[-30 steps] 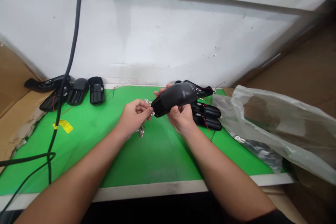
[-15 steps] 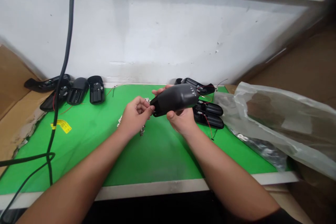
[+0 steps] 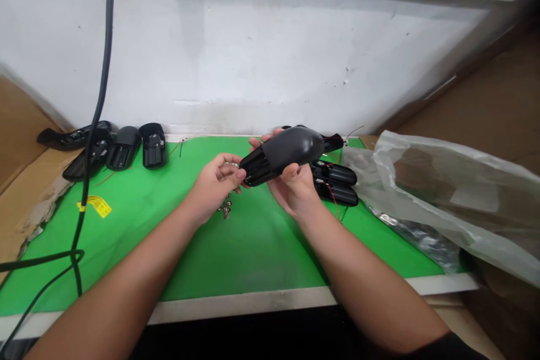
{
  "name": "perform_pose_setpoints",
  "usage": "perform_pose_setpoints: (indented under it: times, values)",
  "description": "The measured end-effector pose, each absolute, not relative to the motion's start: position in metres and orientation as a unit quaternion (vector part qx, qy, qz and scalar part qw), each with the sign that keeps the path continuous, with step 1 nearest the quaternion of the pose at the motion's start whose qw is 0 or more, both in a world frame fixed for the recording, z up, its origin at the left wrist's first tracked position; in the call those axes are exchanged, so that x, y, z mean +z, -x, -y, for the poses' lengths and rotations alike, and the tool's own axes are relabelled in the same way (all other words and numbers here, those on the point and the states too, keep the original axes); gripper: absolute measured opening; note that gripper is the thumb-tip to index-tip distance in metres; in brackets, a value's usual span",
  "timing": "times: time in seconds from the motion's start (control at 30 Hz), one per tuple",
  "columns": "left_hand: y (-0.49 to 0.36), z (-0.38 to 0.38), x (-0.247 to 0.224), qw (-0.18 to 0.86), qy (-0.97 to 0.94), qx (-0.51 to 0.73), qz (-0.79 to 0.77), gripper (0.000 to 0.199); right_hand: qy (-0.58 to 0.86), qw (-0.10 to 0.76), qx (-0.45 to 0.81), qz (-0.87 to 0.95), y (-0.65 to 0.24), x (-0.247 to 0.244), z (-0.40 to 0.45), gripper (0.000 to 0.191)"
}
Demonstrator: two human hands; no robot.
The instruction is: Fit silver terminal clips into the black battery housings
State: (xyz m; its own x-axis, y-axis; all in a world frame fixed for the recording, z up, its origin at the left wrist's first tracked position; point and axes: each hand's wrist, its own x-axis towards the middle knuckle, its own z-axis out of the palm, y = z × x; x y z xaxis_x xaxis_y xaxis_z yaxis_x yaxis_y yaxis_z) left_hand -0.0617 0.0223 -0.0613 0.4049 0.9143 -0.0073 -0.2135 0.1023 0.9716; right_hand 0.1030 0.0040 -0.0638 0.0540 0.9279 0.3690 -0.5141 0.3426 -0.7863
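1. Left hand [image 3: 217,183]: thumb and fingers bent in, thumb tip touching the slotted end of the black casing [image 3: 291,151]; cannot tell whether they are clamped on it or on a small part.
2. Right hand [image 3: 295,188]: clamped on the casing, thumb on the near side, fingers showing beyond the far side. The casing is tilted, held up between the two hands, its rounded end above the right hand.
3. Small metal parts [image 3: 226,209]: just below the left hand's fingers, on the green mat [image 3: 253,259]; partly hidden by that hand.
4. Wired casings [image 3: 337,194]: just right of the right hand, black, side by side, a red wire beside them.
5. Clear plastic bag [image 3: 455,185]: farther right of the right hand.
6. Left-side casings [image 3: 123,147]: well left of the left hand, near the wall [image 3: 253,56].
7. Black cable [image 3: 101,79]: hangs left of the left hand, carrying a yellow tag [image 3: 99,206].
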Motion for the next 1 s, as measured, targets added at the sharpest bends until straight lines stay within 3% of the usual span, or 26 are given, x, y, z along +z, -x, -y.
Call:
perform_pose_setpoints:
  times: [0.17,0.43,0.8,1.0]
  values:
    - [0.0646,-0.0236,-0.0613,0.7,-0.5,0.405,-0.309,0.066,0.232,0.694,0.538,0.419,-0.1044,-0.0598,-0.0024,0.068]
    - [0.0654,-0.0229,-0.0611,0.682,-0.533,0.396,-0.307,0.062,0.217,0.693,0.549,0.412,-0.1031,-0.0577,-0.0008,0.065]
    - [0.0651,-0.02,-0.0577,0.668,-0.543,0.394,-0.321,0.054,0.259,0.671,0.54,0.437,-0.1029,-0.0577,0.0017,0.08]
    - [0.0688,-0.0202,-0.0578,0.706,-0.536,0.383,-0.261,0.048,0.244,0.663,0.553,0.442,-0.1061,-0.0576,0.0009,0.078]
